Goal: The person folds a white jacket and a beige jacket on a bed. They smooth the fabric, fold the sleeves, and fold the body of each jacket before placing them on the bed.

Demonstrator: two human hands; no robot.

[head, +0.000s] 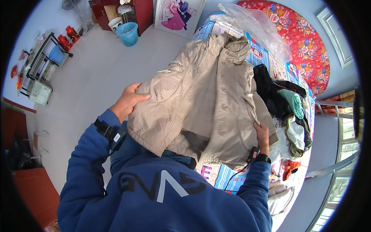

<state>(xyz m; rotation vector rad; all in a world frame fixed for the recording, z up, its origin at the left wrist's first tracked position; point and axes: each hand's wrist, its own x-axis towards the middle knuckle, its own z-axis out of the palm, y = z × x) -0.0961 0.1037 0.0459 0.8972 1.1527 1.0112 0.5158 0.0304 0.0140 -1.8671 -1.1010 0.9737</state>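
Observation:
A beige buttoned jacket (234, 116) is spread in front of me, its front parted and its collar pointing away from me. My left hand (127, 100) grips the jacket's left side, thumb on top of the cloth and the other fingers mostly hidden. On the right, my right hand (261, 134) holds the opposite side near the lower edge, with its fingers partly under the fabric. The jacket's collar end rests on the bed (210, 175), while its lower left part hangs over my legs.
Right of the jacket lies a pile of mixed clothes (289, 116). Behind the collar are a clear plastic bag (261, 32) and a red floral quilt (307, 49). A blue plastic basket (127, 34) and a framed picture (179, 14) stand on the floor beyond. A low rack (37, 66) is far left.

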